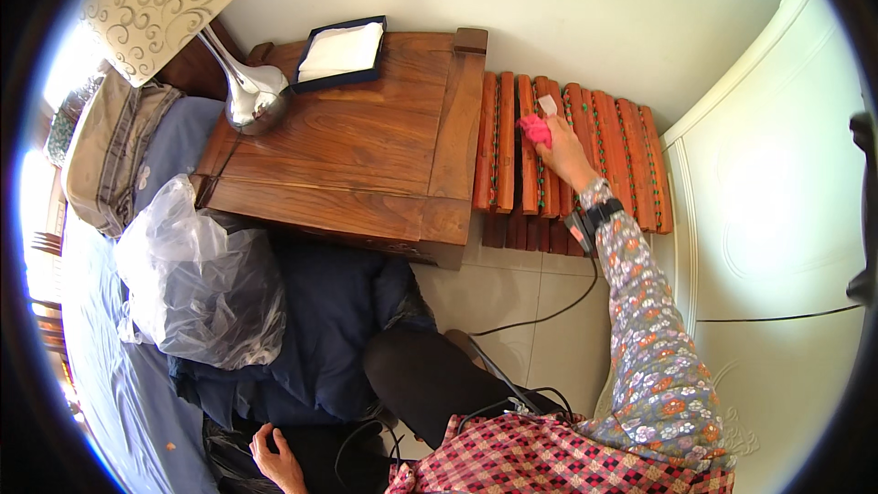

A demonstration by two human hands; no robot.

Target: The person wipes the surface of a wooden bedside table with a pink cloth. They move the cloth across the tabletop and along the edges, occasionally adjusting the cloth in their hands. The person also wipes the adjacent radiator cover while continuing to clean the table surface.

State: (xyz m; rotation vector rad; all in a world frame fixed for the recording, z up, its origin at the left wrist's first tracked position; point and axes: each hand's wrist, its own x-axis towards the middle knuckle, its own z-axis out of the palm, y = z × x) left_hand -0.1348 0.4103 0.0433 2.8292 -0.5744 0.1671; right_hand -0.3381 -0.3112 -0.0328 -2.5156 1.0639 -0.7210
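Note:
A crumpled pink cloth (535,130) is in my right hand (566,153), which reaches over a reddish-brown slatted wooden piece (595,144) laced with green cord. A small white tag or scrap (547,105) shows just above the fingers. My left hand (278,460) rests low by my black-clad leg, its fingers apart and nothing seen in it. Ahead of me stands a wooden nightstand (343,144), bearing a chrome lamp (257,99) and a dark blue box (376,68) with white cloth or paper inside.
A clear plastic bag (206,281) lies on dark blue bedding (329,329) beside the bed (137,384). A white cabinet door (768,185) rises at the right. Black cable (549,316) runs from my right wrist over the floor tiles.

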